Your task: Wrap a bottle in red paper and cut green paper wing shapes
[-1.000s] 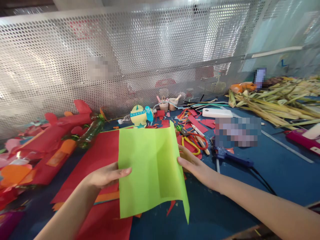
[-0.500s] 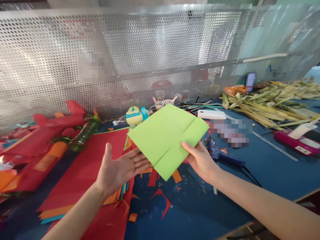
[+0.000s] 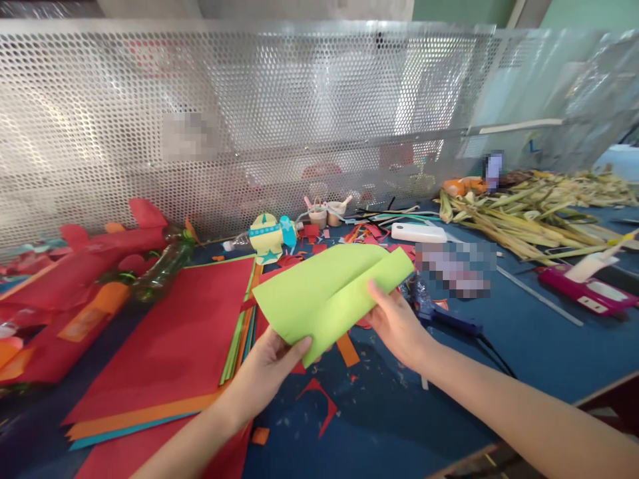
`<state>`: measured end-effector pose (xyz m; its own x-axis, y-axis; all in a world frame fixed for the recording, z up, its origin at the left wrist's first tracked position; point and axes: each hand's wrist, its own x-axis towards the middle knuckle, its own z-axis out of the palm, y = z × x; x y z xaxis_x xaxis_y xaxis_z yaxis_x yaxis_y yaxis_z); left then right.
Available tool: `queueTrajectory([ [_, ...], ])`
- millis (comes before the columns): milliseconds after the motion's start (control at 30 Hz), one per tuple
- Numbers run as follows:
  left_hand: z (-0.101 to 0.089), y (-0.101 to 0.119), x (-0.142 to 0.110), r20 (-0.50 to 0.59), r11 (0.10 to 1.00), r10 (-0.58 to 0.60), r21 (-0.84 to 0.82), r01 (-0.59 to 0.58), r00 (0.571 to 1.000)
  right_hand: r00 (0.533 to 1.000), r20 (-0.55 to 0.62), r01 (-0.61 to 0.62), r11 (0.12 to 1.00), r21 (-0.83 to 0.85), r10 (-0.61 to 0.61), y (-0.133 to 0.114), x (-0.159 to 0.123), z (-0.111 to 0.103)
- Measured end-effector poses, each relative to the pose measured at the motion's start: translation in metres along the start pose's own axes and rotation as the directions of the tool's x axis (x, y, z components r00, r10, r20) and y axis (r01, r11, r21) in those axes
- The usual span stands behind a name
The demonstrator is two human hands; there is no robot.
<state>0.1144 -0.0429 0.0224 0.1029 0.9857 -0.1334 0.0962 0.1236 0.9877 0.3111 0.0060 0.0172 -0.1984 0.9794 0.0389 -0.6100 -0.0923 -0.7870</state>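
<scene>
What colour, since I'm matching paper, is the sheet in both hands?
The sheet is lime green; the head view shows it best.

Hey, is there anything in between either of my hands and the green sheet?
Nothing visible: your left hand and right hand both hold the green sheet directly, along its near side. Its underside is hidden, so I can't tell there.

Left hand [image 3: 272,362], right hand [image 3: 402,326], both gripping, thumbs [image 3: 383,299] uppermost
</scene>
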Motion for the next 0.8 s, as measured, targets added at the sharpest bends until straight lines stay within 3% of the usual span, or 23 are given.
queueTrajectory([
  [167,-0.019,0.004,0.011,-0.050,1.000,0.027,-0.011,-0.028,0.998,0.992,-0.087,0.087,0.995,-0.052,-0.091,-0.011,0.011,-0.008],
  [333,-0.030,0.000,0.019,-0.097,0.986,0.079,-0.139,-0.092,0.992,0.984,-0.157,0.052,0.983,-0.176,-0.080,-0.006,0.017,-0.014],
  [633,-0.032,0.002,0.022,-0.116,0.973,0.158,-0.150,-0.175,0.981,0.971,-0.101,0.162,0.904,-0.395,-0.218,-0.003,0.018,-0.019],
  [800,-0.033,0.005,0.022,-0.181,0.972,0.190,-0.107,-0.211,0.965,0.971,-0.097,0.156,0.884,-0.442,-0.220,-0.005,0.016,-0.018],
])
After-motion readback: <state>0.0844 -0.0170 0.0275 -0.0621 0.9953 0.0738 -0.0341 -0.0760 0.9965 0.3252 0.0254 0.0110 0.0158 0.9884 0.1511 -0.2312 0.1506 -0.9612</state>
